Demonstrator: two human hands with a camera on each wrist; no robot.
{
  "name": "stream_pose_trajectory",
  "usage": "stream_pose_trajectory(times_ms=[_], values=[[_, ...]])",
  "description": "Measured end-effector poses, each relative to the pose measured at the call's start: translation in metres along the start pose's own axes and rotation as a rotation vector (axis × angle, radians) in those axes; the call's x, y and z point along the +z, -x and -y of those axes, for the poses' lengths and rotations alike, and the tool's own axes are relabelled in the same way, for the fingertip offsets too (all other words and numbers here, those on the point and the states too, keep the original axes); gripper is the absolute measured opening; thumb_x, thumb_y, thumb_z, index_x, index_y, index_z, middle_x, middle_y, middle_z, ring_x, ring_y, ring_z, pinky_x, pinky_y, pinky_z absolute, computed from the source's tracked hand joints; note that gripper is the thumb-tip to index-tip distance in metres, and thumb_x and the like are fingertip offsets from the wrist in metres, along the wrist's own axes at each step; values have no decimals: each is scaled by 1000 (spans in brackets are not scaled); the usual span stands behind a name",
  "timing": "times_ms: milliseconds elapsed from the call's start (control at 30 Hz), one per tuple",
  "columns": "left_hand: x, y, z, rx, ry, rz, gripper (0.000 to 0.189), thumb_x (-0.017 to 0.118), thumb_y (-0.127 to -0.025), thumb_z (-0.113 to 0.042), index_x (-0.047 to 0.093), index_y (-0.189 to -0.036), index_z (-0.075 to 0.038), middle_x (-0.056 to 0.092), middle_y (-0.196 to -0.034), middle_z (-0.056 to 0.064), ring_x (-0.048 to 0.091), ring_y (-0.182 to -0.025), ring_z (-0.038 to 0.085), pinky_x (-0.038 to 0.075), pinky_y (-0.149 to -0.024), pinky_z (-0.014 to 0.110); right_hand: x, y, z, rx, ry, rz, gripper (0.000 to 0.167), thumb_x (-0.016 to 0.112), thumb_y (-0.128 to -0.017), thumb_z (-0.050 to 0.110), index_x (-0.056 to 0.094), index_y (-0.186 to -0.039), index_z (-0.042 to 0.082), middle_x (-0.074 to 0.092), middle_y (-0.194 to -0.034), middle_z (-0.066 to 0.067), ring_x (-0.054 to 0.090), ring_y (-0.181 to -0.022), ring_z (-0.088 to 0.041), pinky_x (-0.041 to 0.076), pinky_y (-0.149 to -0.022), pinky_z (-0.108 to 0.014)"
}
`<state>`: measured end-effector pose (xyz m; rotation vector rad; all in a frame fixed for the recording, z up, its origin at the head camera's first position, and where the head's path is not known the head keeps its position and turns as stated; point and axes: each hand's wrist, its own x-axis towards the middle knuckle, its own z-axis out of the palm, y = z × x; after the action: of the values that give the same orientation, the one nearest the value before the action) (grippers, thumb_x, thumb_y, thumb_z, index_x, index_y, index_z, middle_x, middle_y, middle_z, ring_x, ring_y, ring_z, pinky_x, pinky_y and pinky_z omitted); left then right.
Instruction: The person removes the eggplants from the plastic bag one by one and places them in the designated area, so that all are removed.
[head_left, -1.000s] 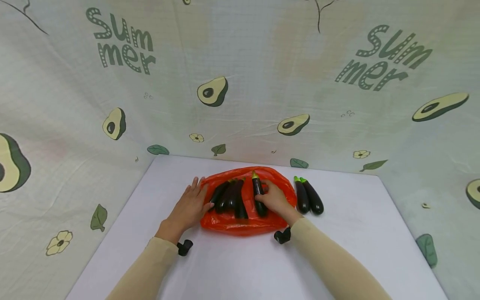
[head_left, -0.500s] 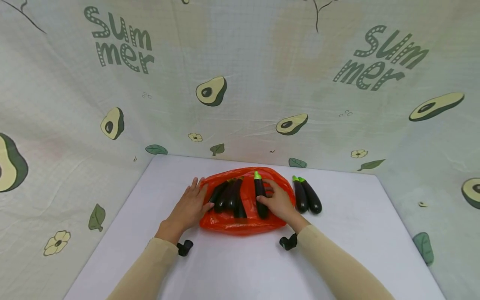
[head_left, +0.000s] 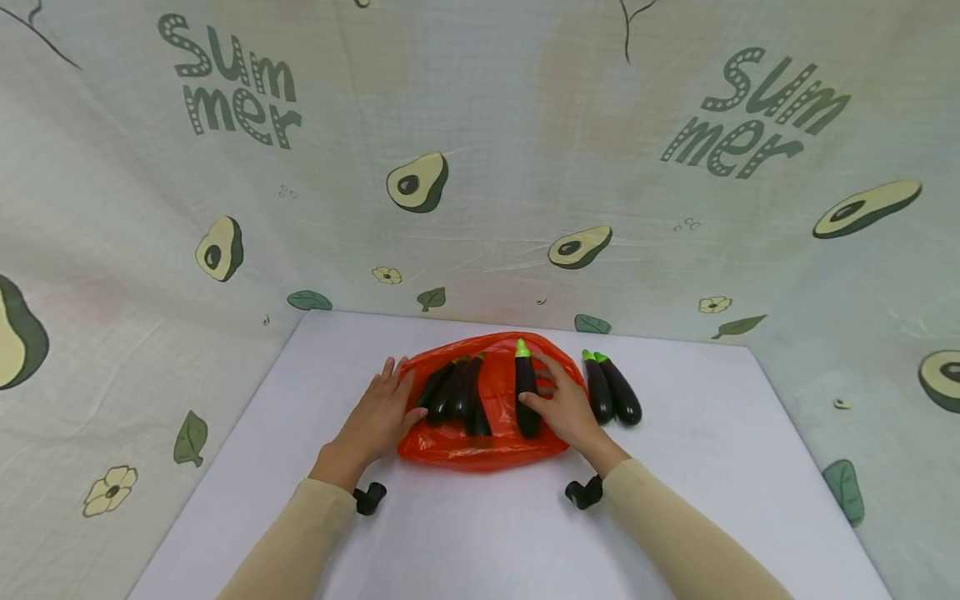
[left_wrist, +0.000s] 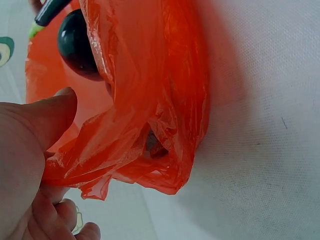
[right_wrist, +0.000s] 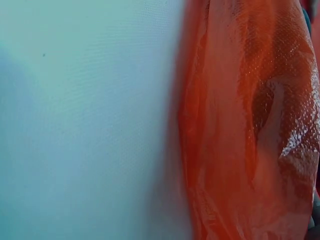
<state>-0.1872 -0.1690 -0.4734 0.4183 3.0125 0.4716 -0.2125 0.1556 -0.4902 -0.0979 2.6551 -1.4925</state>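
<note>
I see right hand (head_left: 567,410) holding slim, glossy dark-purple, green-capped eggplant (head_left: 527,408), lower centre | in or above wide-mouthed red plastic bag (head_left: 450,454), can't tell | left hand (head_left: 381,414) wide, touching bag's left rim

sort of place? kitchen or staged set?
Looks like a staged recording corner, probably not a working kitchen: a white table walled in by avocado-print cloth, and black wrist devices on the person handling eggplants.
</note>
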Motion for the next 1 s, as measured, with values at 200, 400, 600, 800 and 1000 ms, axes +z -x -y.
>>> stream_pose_trajectory(times_ms=[200, 400, 600, 800, 1000], values=[[0, 0, 0, -1, 4, 4, 81, 69, -103, -37, 31, -164, 3, 21, -174, 22, 7, -164, 43, 17, -130, 59, -4, 5, 0, -15, -2, -29, 74, 78, -98, 26, 40, -162, 30, 60, -150, -14, 68, -122, -36, 60, -101, -53], [0, 0, 0, -1, 6, 3, 81, 69, -103, -37, 31, -163, 3, 22, -174, 22, 8, -164, 43, 18, -130, 60, -8, 5, -4, -29, -20, -53, 73, 77, -98, 21, 39, -160, 29, 62, -144, -16, 69, -119, -35, 61, -99, -53], [0, 1, 0, -2, 7, -4, 81, 69, -103, -36, 32, -163, 3, 23, -173, 23, 8, -163, 43, 17, -130, 59, -12, 7, -3, -19, -12, -63, 80, 76, -98, 20, 33, -164, 31, 60, -144, -17, 67, -120, -37, 61, -99, -55], [-1, 1, 0, 4, 4, -8, 80, 70, -102, -35, 33, -162, 5, 24, -173, 25, 9, -163, 45, 18, -129, 61, -16, 9, -2, -29, 11, -100, 79, 77, -98, 23, 34, -163, 29, 61, -144, -17, 69, -119, -36, 61, -99, -53], [0, -1, 1, 4, -5, -1, 80, 69, -103, -36, 33, -162, 4, 23, -173, 24, 9, -163, 43, 17, -130, 60, -20, 10, -4, -31, 12, -106, 77, 77, -98, 21, 36, -163, 32, 62, -144, -17, 70, -118, -36, 61, -99, -53]])
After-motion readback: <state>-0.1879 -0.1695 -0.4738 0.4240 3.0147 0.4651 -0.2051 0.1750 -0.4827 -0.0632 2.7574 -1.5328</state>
